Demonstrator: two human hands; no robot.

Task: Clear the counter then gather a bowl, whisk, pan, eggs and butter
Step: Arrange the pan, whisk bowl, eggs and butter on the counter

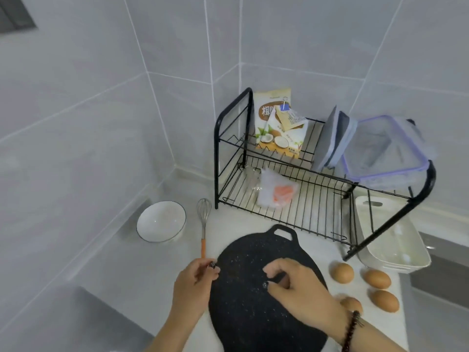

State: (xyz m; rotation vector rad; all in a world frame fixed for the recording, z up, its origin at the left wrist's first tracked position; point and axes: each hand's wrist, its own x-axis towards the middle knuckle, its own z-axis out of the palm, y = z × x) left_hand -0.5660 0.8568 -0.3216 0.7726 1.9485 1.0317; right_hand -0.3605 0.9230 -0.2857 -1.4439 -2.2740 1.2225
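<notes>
A black speckled flat pan (248, 313) with a loop handle lies on the white counter (157, 270) in front of me. My left hand (194, 280) is at the pan's left rim and pinches a small dark, shiny piece. Over the pan's middle, my right hand (297, 283) pinches another small dark piece; I cannot tell what either piece is. A white bowl (161, 222) stands at the far left, and a wire whisk (203, 219) with an orange handle lies beside it. Several brown eggs (377, 278) rest to the right of the pan, one partly behind my right wrist.
A black two-tier dish rack (279, 207) stands behind the pan. It holds a coconut-print bag (276, 125), clear lidded containers (380, 151) and a plastic pouch (276, 194). A white tray (390, 240) sits under the rack's right end. Tiled walls close the corner.
</notes>
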